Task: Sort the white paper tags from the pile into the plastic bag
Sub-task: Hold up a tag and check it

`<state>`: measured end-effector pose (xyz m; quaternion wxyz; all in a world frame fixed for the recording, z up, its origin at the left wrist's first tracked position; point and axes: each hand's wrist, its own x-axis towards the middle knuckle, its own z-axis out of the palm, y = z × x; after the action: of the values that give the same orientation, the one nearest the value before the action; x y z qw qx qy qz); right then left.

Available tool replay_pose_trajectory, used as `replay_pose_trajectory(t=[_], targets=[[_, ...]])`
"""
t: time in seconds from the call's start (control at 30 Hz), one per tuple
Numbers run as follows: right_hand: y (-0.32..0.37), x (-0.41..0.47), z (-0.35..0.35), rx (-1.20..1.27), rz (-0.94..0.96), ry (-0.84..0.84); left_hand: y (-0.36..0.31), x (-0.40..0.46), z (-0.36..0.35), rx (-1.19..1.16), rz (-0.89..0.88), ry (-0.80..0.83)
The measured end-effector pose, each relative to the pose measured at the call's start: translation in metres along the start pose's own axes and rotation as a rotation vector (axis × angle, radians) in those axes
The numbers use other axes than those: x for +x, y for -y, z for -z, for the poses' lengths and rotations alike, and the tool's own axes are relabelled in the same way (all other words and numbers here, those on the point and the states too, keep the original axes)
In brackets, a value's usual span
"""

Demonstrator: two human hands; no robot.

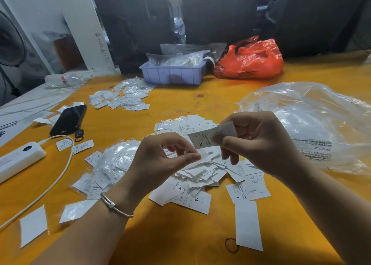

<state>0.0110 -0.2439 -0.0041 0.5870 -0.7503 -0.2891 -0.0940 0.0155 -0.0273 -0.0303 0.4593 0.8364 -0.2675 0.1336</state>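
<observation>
The right hand pinches a white tag between thumb and fingers, above the pile in the middle of the counter. The tag's long axis runs left-and-down to right-and-up, its free end pointing at the left hand. That hand hovers just left of the tag with thumb and forefinger curled close together; whether they nip something thin (perhaps a clear sleeve) cannot be told.

The bag, clear and crumpled, lies on the counter to the right and a little farther off than the hands, near the right hand and well apart from the left. So the right hand looks the one to carry the tag over, moving right and away. Where the bag's mouth opens is not plain from here, and that could make the drop awkward.

The held tag reads "XL". In the pile, one tag shows "M" and another "S"; the rest of the print is too small to read. The bag carries a warning panel, with "THIS BAG IS" and "ATTENZIONE" legible. More tags, some in clear sleeves, lie scattered to the left and farther back.
</observation>
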Motion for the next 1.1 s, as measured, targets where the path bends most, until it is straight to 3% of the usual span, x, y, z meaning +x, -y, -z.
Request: replay_pose_trajectory(t=[0.4,0.57,0.8,1.1], targets=[[-0.007,0.001,0.002,-0.110,-0.116,0.099,0.000,0.001,0.000,-0.028,0.021,0.058],[-0.011,0.003,0.000,-0.199,-0.157,0.160,-0.002,0.001,-0.005,-0.130,0.121,0.138],[-0.009,0.003,-0.004,-0.197,0.037,-0.218,-0.003,0.004,-0.005,-0.435,0.346,0.087],[-0.013,0.001,-0.015,-0.180,-0.001,-0.103,-0.002,0.004,-0.006,-0.589,0.422,0.063]])
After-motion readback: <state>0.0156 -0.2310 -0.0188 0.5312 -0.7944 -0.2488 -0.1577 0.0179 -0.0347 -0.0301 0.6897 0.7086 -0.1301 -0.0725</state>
